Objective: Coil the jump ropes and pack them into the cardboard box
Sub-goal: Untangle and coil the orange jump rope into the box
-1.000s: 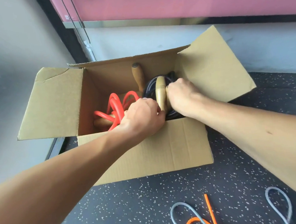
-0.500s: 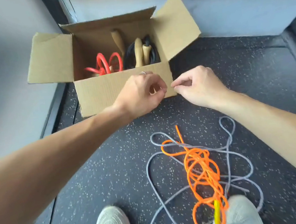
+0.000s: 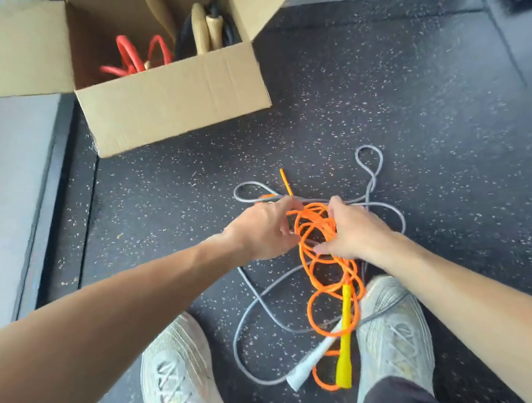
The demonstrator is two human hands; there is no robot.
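low over the speckled floor (image 3: 413,120) with the left hand (image 3: 263,231) and the right hand (image 3: 351,231), 1 at each side of the orange jump rope (image 3: 320,251), loose and tangled between 2 pale shoes (image 3: 177,368).

flanking the upper loops of that rope: left hand at their left edge with fingers curled toward the strands, right hand at their right edge with fingers fairly straight, thumb out, laid against the loops. cannot tell through the blur whether the left fingers actually pinch a strand.

from the hands back toward the feet, more orange loops, down to a yellow handle (image 3: 345,340) just beside the right-side shoe. 1 straight orange end poking out beyond the left fingertips, toward the box.

underneath and around the orange, a grey jump rope (image 3: 258,300) spread wide in slack curves, partly under the right hand, with a white handle (image 3: 310,359) touching the yellow one near the feet.

well apart from both hands, up and to the left: the cardboard box (image 3: 175,102), flaps open, beside a pale wall. inside it, a red rope (image 3: 126,56) on the left, a black rope (image 3: 183,41) on the right, and wooden handles (image 3: 199,27) upright among them.

orange and grey ropes both wholly on the floor, outside the box.
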